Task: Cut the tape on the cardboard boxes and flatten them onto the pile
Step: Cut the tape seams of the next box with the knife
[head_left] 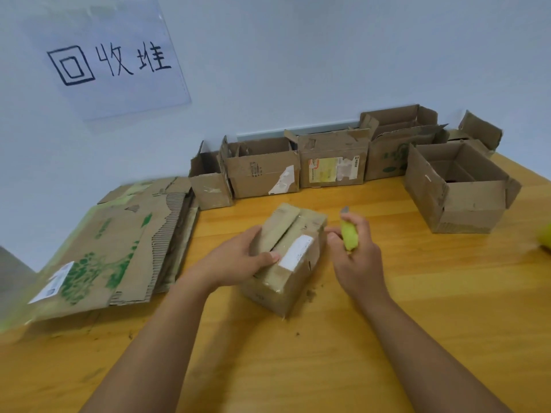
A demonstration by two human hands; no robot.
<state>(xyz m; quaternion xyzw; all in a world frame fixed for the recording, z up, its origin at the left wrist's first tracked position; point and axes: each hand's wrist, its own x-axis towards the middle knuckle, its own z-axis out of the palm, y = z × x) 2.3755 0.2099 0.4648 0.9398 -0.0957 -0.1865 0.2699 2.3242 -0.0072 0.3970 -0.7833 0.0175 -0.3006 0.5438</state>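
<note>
Head view: a small taped cardboard box [287,257] is seen at the centre of the frame on a wooden table [417,308], with a white label on its top and a dark gap showing between its two top flaps. The left hand [238,257] is laid over the box's left side, its fingers curled over the left flap and its thumb pressed on top beside the label. The right hand [356,251] is held just right of the box, clenched around a yellow-green utility knife [348,234] whose grey blade tip is pointed up and away, clear of the cardboard. At the left of the frame a pile of flattened cardboard [119,248] with green print is spread on the table against the wall. Along the wall at upper centre and upper right a row of opened cardboard boxes [298,165] is lined up, and a larger open box [459,189] is stood at the right. At the upper left a handwritten sign [110,61] is fixed to the wall.
</note>
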